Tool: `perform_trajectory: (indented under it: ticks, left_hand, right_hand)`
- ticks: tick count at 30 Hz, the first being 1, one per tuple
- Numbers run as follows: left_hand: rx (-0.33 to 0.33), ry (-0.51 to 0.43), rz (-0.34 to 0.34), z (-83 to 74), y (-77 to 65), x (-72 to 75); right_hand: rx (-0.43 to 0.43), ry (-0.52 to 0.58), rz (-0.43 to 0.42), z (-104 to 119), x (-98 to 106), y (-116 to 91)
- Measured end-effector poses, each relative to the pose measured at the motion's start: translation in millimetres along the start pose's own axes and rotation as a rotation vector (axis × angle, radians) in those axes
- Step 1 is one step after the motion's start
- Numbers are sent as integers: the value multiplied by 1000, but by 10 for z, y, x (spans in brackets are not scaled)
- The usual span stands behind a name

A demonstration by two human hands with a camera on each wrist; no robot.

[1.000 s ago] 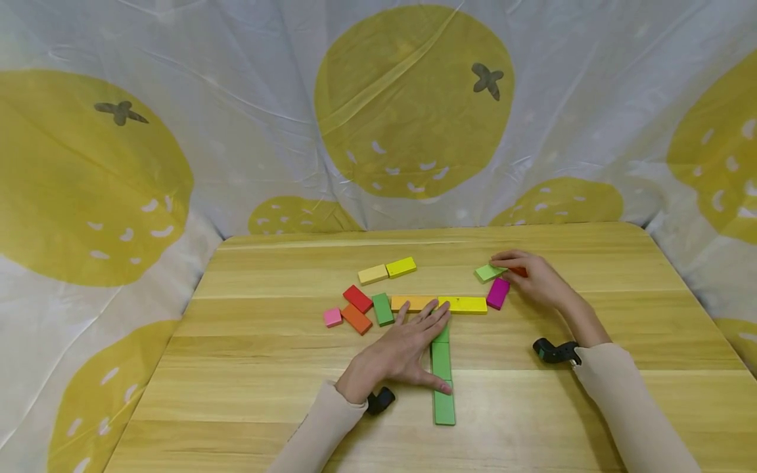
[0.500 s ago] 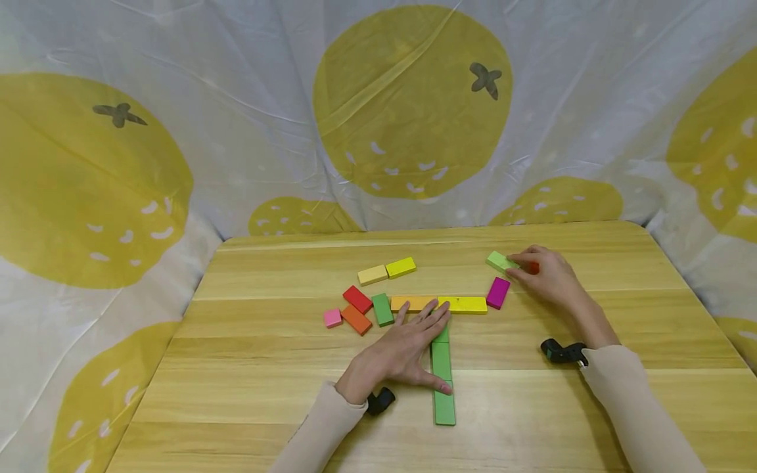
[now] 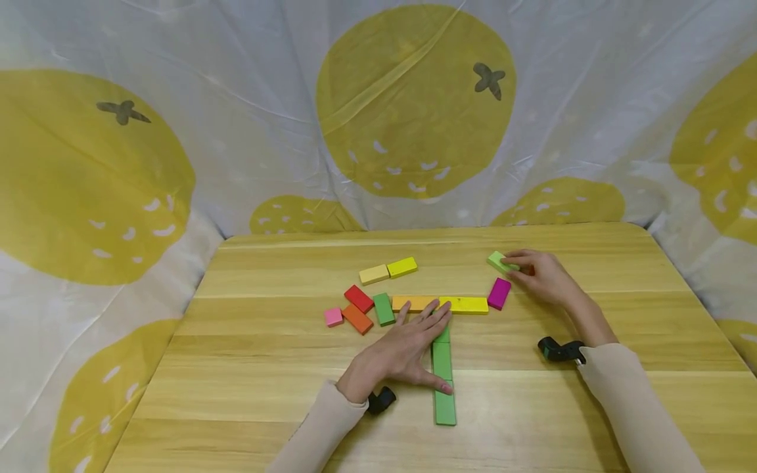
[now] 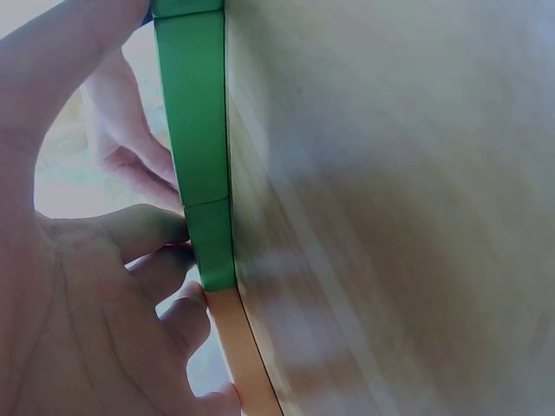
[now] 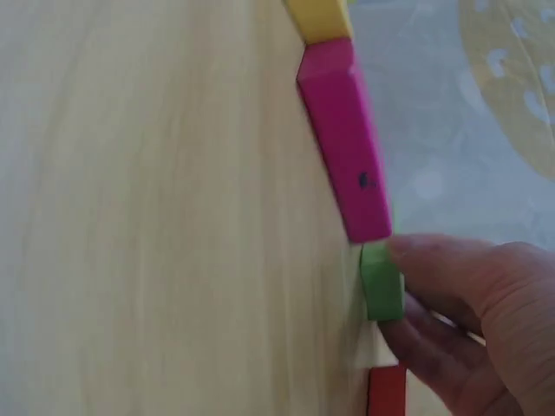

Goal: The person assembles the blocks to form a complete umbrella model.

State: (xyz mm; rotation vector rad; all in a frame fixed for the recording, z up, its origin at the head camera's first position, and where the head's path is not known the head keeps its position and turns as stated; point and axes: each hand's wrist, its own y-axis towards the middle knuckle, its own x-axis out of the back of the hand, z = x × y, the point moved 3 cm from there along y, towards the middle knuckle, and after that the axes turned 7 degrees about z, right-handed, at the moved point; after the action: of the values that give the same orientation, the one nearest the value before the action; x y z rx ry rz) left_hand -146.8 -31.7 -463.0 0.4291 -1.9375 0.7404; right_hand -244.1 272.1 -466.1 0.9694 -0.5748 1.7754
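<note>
My left hand [image 3: 408, 351] lies with fingers spread over a T of blocks. Its fingertips rest where a column of green blocks [image 3: 442, 361] meets an orange block [image 3: 414, 303] and a yellow block [image 3: 468, 306], with the thumb lower on the column. Beyond the yellow block, my right hand [image 3: 543, 279] pinches a light green block [image 3: 497, 260] between thumb and fingers, close to the table. A magenta block [image 3: 499, 294] slants off the end of the yellow one. Beneath the right hand, a red block [image 5: 387, 390] shows only in the right wrist view.
Left of the T lie a darker green block [image 3: 384, 309], a red block [image 3: 358, 298], an orange-red block [image 3: 357, 318] and a small pink block [image 3: 334, 316]. Farther back, a cream block [image 3: 373, 274] adjoins another yellow block [image 3: 402, 267]. A patterned curtain [image 3: 266, 131] hangs behind the table.
The light green block has turned and shifted slightly right and back along with my right hand. The red block behind those fingers has become hidden in the head view. My left hand stays put.
</note>
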Motion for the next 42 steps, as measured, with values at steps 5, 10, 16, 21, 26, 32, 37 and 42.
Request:
perform_trajectory:
  ticks: [5,10,16,21,26,32,37,42]
  left_hand:
    - [-2,11,-3,-6,3,-4]
    - [-1,9,-3,0,12,-3]
    - [1,5,1,4,13,-3]
    - [1,4,-2,3,11,-3]
    - [2,5,-5,1,6,2]
    - [0,14,-3,0,9,3]
    - [1,18,0,-2,8,8]
    - [2,12,2,-4,4,13]
  right_hand:
    - [-62,91,-51,82,-35,4]
    - [-91,132,-66,146,-84,30]
    - [-51,91,-43,159,-110,58]
    - [-30,103,-34,159,-118,74]
    - [-14,104,-33,167,-115,78]
    - [-1,114,-11,125,-122,84]
    - [10,101,0,106,-130,85]
    - [21,96,-8,104,-137,84]
